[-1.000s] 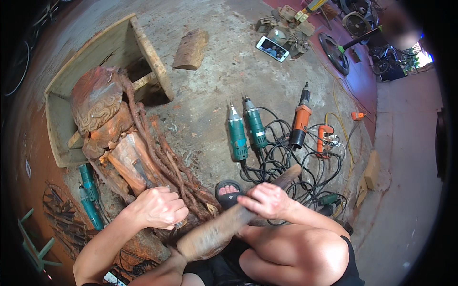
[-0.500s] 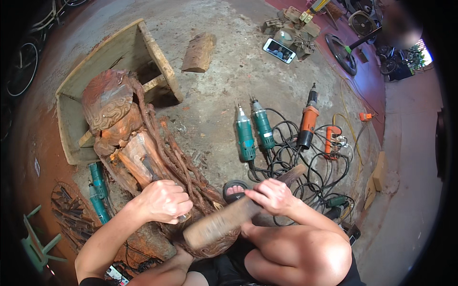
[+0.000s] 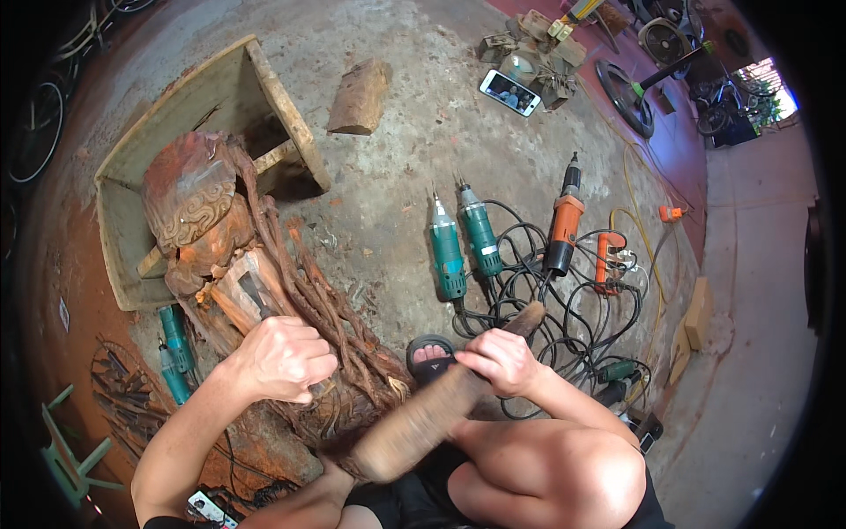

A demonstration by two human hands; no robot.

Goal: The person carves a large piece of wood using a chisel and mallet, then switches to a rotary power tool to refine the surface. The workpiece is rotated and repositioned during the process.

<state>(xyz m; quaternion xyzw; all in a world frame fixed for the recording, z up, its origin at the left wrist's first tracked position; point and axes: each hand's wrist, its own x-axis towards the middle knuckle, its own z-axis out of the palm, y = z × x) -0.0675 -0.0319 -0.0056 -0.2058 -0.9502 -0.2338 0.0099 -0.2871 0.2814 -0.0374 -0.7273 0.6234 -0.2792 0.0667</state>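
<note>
A large reddish-brown wood carving, with curled relief and twisted root-like strands, lies in front of me on the left. My left hand is closed round a chisel; its flat metal blade points away from me onto a pale, freshly cut stretch of the carving. The chisel's handle is mostly hidden in the fist. In my right hand, the fingers wrap round the grip of a wooden mallet. Its thick, motion-blurred head slants down to the left, over the near end of the carving and apart from the chisel.
The carving's far end rests in a wooden crate. A wood block and a phone lie beyond. Green rotary tools, an orange one and tangled cables are at right. Several chisels lie at left, near a green stool.
My left hand has shifted up and left along the carving, and more of the chisel blade shows. The mallet head has swung a little lower, away from the left hand.
</note>
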